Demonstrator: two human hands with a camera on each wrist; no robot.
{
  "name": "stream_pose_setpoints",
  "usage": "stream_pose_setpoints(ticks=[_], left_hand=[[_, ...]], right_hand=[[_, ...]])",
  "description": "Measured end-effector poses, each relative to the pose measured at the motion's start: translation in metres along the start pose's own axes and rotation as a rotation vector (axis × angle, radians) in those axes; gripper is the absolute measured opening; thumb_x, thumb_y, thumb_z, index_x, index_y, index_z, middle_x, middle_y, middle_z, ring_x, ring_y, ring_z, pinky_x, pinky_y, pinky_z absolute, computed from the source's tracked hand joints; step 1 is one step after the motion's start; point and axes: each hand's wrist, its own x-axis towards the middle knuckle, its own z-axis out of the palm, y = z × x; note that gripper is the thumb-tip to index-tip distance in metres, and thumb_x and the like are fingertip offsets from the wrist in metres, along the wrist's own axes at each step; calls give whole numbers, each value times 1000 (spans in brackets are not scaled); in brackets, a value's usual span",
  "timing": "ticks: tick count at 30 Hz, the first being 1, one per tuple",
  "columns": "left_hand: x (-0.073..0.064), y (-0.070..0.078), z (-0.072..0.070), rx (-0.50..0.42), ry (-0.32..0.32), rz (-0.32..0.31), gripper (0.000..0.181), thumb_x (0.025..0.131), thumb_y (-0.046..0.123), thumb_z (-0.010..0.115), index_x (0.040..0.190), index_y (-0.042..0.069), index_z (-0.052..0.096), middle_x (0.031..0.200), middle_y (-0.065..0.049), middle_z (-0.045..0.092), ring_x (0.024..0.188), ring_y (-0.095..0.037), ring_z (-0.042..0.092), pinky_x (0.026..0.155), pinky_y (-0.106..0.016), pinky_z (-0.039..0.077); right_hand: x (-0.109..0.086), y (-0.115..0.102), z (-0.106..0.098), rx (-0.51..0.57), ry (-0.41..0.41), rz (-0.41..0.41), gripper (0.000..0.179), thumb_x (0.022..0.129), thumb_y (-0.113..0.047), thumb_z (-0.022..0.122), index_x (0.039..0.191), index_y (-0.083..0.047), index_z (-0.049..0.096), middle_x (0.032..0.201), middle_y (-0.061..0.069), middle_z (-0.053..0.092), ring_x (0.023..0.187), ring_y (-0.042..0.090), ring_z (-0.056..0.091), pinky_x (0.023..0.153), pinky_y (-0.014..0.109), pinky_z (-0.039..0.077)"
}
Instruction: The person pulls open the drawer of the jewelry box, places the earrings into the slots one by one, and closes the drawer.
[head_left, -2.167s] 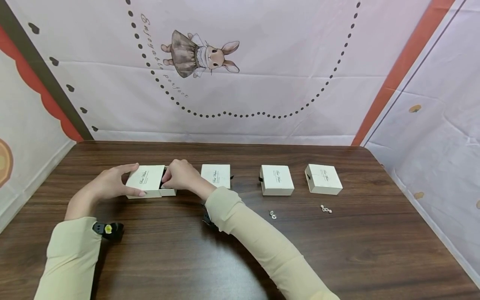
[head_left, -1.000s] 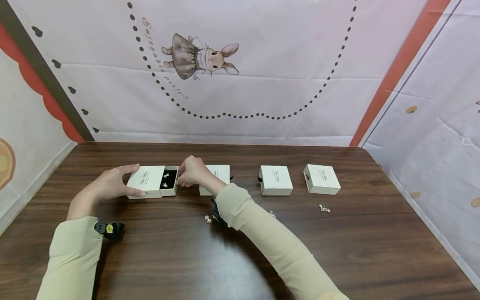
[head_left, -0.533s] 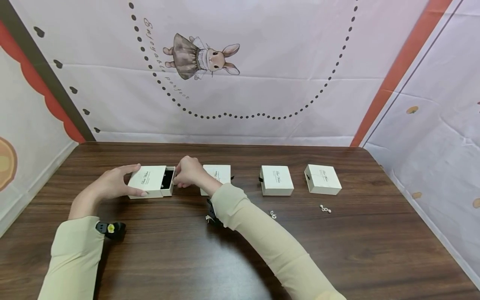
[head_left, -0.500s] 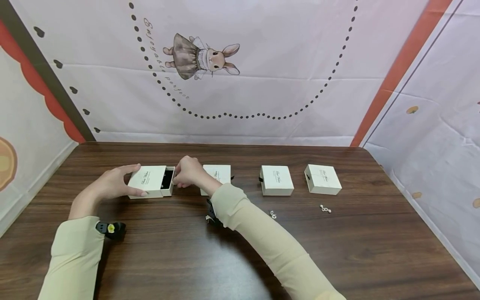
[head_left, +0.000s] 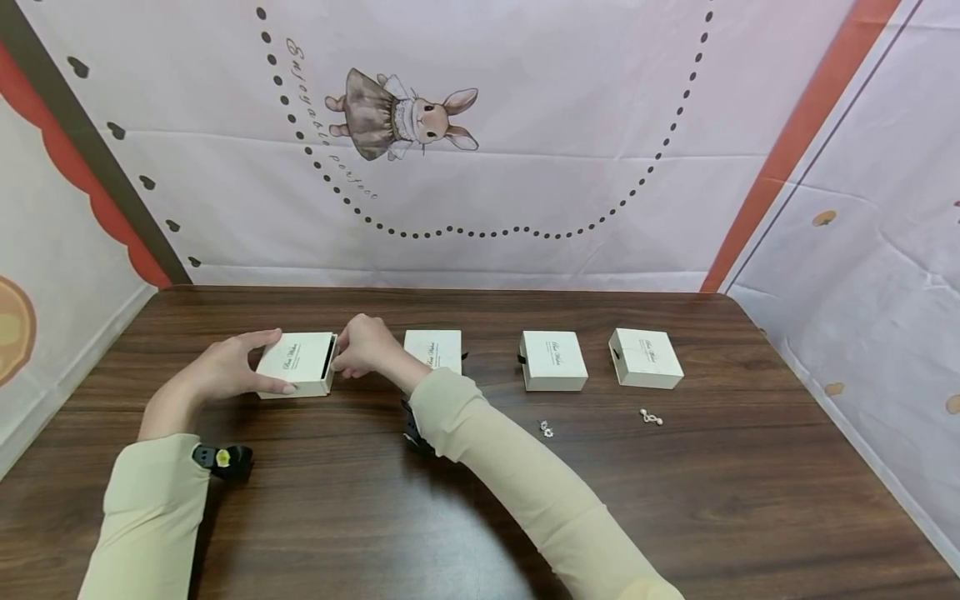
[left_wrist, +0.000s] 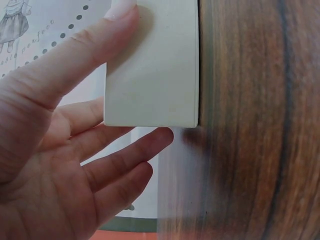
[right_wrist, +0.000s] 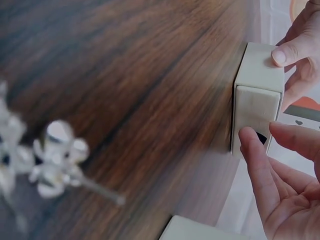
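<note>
My left hand (head_left: 217,371) holds a small white drawer-style jewelry box (head_left: 294,360) at its left end, the thumb on its near side and the fingers behind. In the left wrist view the box's plain side (left_wrist: 155,85) shows under my thumb. My right hand (head_left: 367,346) presses its fingertips against the box's drawer front (right_wrist: 256,107), beside a black ribbon tab (right_wrist: 261,138). Only a thin dark slit of the drawer shows between it and the sleeve. The earrings inside are hidden.
Three more white boxes stand in a row: one (head_left: 435,350) partly behind my right wrist, another (head_left: 555,361), and one farther right (head_left: 647,358). Silver earrings (head_left: 546,429) and [earrings with round ends] pearl-like earrings (head_left: 651,417) lie before them. Flower earrings (right_wrist: 57,160) loom close in the right wrist view.
My right hand first drew back, showing the drawer with two earrings on black padding, then moved left, pushing the drawer almost fully into the box. My left hand kept its hold.
</note>
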Motion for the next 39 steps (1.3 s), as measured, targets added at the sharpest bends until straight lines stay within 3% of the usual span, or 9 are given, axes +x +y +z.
stream_pose_setpoints(ticks=[19, 25, 28, 39], left_hand=[[1, 11, 4, 12, 1, 7, 106, 65, 50, 76, 137, -10, 27, 134, -37, 30, 117, -51, 34, 88, -63, 32], [-5, 10, 0, 65, 15, 6, 114, 62, 54, 76, 139, -10, 21, 135, -38, 27, 118, -54, 31, 89, -65, 31], [-8, 12, -4, 98, 41, 19, 116, 62, 56, 75, 140, -10, 20, 137, -38, 22, 119, -56, 26, 91, -66, 27], [0, 48, -3, 53, 104, 79, 94, 71, 45, 74, 140, -2, 29, 138, -30, 32, 123, -49, 29, 94, -62, 28]], right_hand=[[-9, 8, -7, 32, -16, -52, 31, 79, -9, 70, 109, -1, 65, 78, 4, 69, 57, 11, 65, 51, 18, 51], [-16, 16, -27, 121, -5, -54, 32, 79, -7, 70, 109, 0, 64, 94, 8, 69, 63, 14, 67, 54, 19, 52], [-19, 21, -40, 154, 9, -56, 32, 79, -7, 70, 109, 1, 64, 93, 10, 69, 66, 16, 67, 58, 22, 53], [-31, 39, -85, 234, 43, -48, 31, 81, -7, 68, 110, 4, 63, 91, 13, 68, 77, 25, 68, 65, 28, 54]])
